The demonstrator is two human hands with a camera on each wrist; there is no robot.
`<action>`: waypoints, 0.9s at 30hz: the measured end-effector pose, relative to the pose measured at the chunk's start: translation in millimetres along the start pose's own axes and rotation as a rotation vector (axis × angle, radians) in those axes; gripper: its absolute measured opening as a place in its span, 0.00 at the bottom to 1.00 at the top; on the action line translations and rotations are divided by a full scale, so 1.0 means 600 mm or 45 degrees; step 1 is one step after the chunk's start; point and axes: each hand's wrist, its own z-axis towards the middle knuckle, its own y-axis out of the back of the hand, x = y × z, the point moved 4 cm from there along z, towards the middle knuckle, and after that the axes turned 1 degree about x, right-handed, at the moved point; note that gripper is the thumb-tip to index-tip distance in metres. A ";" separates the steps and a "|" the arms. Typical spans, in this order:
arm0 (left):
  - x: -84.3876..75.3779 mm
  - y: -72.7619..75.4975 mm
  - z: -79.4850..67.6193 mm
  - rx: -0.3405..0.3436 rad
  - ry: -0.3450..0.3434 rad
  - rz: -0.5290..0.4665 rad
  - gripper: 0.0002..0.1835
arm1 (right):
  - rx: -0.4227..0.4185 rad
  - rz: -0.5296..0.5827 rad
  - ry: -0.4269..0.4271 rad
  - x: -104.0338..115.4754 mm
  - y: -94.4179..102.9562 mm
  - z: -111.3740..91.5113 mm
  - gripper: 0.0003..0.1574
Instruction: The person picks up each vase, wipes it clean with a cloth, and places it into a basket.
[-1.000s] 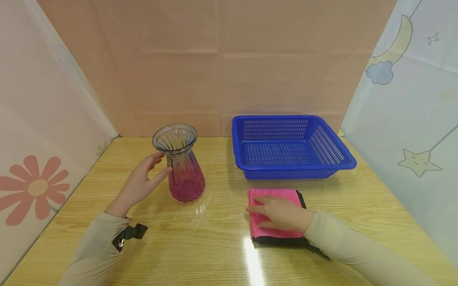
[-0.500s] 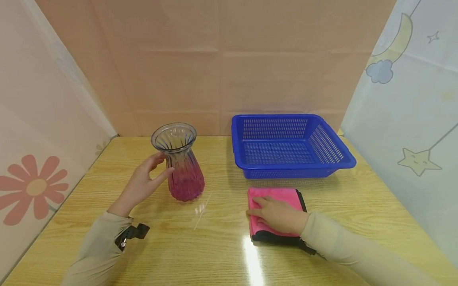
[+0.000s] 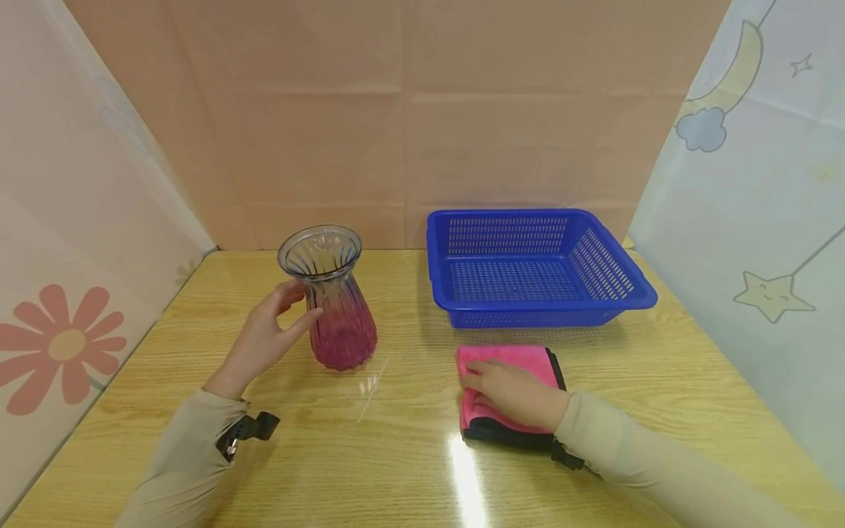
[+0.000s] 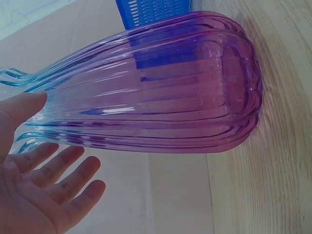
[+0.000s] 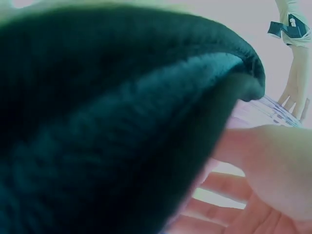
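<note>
While the right grip (image 3: 515, 394) pinches the folded pink cloth (image 3: 536, 362) on the desk (image 3: 330, 458), head view shows left grip (image 3: 264, 339) loose, fingers spread, at the neck of the upright vase (image 3: 345, 334). Best gather every layer before lifting; cup the vase lightly.

Left wrist: ribbed glass, bluish neck, magenta base.

Right wrist: cloth's dark border plump, blurred.

Beside the left hand (image 3: 264, 336), the vase (image 3: 345, 326) looks like clear glass, glossy and smooth over its fluted ridges. The cloth (image 3: 524, 357) at the right hand (image 3: 518, 396) is matt and fuzzy, its black part equally dull. Beyond that hand, the perforated basket (image 3: 541, 304) looks like plastic with a soft sheen. Below both hands, the wood-grained table (image 3: 370, 473) shines; the sleeves (image 3: 634, 436) behind them are matt fabric.
</note>
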 end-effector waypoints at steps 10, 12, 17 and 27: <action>0.003 -0.002 0.000 -0.006 -0.003 -0.014 0.29 | -0.034 0.092 -0.044 -0.005 0.003 0.000 0.12; 0.002 -0.002 0.000 -0.006 -0.003 -0.012 0.29 | -0.066 0.092 -0.042 -0.006 0.005 -0.001 0.12; 0.000 -0.001 0.000 -0.007 -0.003 -0.009 0.29 | -0.206 0.114 -0.003 -0.004 0.014 -0.001 0.09; 0.001 -0.002 0.000 -0.012 0.001 -0.015 0.29 | -0.551 0.167 0.131 -0.001 0.036 0.004 0.13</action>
